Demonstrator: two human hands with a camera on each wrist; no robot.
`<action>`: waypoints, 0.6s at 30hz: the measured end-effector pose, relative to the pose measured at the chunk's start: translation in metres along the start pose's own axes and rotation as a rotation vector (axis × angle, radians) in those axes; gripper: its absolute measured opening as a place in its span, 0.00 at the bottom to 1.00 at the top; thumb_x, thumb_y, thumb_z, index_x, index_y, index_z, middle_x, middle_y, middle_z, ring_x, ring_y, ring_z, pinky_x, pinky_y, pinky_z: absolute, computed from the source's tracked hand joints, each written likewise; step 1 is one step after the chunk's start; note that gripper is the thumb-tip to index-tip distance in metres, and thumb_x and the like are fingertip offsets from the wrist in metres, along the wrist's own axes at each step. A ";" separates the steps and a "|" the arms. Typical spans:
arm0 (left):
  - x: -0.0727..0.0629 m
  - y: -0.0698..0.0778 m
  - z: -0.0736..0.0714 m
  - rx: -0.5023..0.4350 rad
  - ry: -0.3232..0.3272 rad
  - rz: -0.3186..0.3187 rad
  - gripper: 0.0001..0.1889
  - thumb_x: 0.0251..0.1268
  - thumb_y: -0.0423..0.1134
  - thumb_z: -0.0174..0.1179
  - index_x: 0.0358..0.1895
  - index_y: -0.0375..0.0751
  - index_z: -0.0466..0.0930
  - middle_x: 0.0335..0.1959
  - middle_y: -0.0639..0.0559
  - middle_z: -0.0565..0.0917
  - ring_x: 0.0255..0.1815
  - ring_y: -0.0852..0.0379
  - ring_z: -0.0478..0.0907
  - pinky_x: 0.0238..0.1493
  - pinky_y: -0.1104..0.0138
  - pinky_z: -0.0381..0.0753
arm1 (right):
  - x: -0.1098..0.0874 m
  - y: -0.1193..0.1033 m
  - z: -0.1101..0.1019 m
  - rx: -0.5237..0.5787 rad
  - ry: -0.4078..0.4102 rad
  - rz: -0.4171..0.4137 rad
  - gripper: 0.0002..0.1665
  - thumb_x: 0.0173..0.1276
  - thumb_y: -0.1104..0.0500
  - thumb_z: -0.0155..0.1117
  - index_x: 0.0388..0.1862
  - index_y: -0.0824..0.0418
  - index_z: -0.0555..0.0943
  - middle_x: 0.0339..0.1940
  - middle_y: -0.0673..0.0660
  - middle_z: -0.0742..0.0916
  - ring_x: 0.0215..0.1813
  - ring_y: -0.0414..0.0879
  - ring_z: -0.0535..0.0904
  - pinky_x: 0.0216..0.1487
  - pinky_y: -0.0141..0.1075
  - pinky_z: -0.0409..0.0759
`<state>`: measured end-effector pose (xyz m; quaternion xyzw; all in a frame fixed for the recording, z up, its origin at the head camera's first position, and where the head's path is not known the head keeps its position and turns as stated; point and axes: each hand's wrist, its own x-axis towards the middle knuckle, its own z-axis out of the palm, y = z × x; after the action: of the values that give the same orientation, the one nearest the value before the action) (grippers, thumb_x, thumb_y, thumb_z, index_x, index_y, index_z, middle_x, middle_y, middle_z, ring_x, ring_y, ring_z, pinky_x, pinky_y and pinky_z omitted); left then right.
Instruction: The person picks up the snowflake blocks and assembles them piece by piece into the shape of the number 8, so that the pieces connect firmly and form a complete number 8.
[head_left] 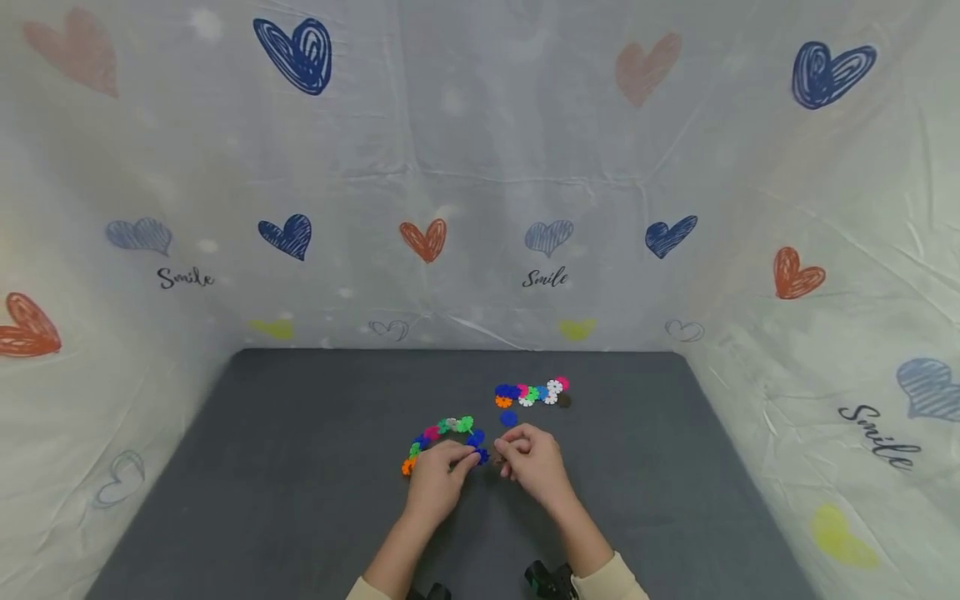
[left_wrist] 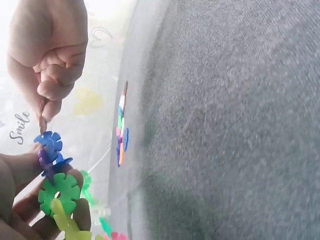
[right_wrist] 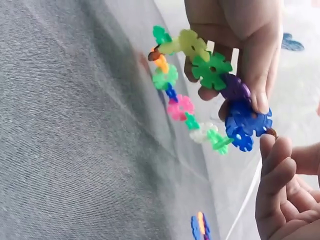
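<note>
My left hand (head_left: 437,477) pinches a blue snowflake disc (right_wrist: 246,119) in a chain of linked plastic snowflake discs (head_left: 432,433). The chain curves round in green, yellow, purple, pink, white and orange pieces; in the head view part of it is hidden behind the left hand. Between thumb and fingertips my right hand (head_left: 537,463) holds a brown snowflake disc (left_wrist: 43,115). Its lower edge is right at the rim of the blue disc, and both hands are close together above the table.
Behind the right hand lies a group of loose snowflake discs (head_left: 532,394) in several colours on the dark grey table (head_left: 315,400). A single blue disc (head_left: 508,418) is just in front of that group. A curtain (head_left: 480,167) printed with hearts hangs behind the table.
</note>
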<state>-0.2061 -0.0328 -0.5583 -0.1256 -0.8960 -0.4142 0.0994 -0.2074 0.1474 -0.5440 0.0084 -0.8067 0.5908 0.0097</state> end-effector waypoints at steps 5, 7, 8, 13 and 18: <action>-0.001 0.002 -0.003 0.038 -0.007 0.063 0.07 0.65 0.40 0.68 0.40 0.43 0.92 0.36 0.57 0.88 0.35 0.60 0.84 0.38 0.67 0.84 | 0.000 -0.006 -0.004 0.008 -0.036 -0.027 0.07 0.69 0.64 0.69 0.35 0.68 0.81 0.20 0.63 0.87 0.17 0.41 0.77 0.21 0.30 0.77; -0.001 0.002 -0.003 0.045 -0.002 0.077 0.07 0.65 0.40 0.69 0.40 0.43 0.92 0.36 0.57 0.88 0.35 0.61 0.83 0.37 0.67 0.83 | 0.000 -0.007 -0.006 -0.006 -0.065 -0.032 0.08 0.69 0.63 0.69 0.35 0.68 0.81 0.20 0.62 0.87 0.17 0.41 0.77 0.20 0.30 0.77; -0.001 0.003 -0.002 0.049 0.003 0.078 0.07 0.65 0.40 0.69 0.40 0.43 0.92 0.36 0.57 0.88 0.34 0.61 0.83 0.37 0.67 0.83 | 0.000 -0.008 -0.007 -0.012 -0.076 -0.033 0.08 0.69 0.63 0.69 0.35 0.68 0.81 0.20 0.61 0.87 0.17 0.41 0.77 0.20 0.30 0.77; -0.002 0.005 0.004 0.104 0.070 0.147 0.05 0.62 0.40 0.71 0.38 0.44 0.92 0.34 0.58 0.87 0.31 0.62 0.82 0.34 0.68 0.83 | -0.001 -0.007 -0.007 -0.052 -0.096 -0.027 0.08 0.71 0.62 0.67 0.35 0.66 0.80 0.19 0.58 0.86 0.18 0.41 0.79 0.21 0.31 0.78; -0.005 0.005 0.009 0.135 0.171 0.230 0.04 0.58 0.39 0.73 0.35 0.44 0.92 0.32 0.57 0.86 0.28 0.62 0.81 0.31 0.69 0.82 | -0.002 -0.002 -0.002 -0.032 -0.073 -0.037 0.07 0.72 0.63 0.66 0.34 0.65 0.80 0.22 0.56 0.88 0.20 0.44 0.81 0.23 0.32 0.80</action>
<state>-0.2007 -0.0235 -0.5618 -0.1847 -0.8898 -0.3480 0.2304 -0.2057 0.1483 -0.5413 0.0447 -0.8155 0.5770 -0.0087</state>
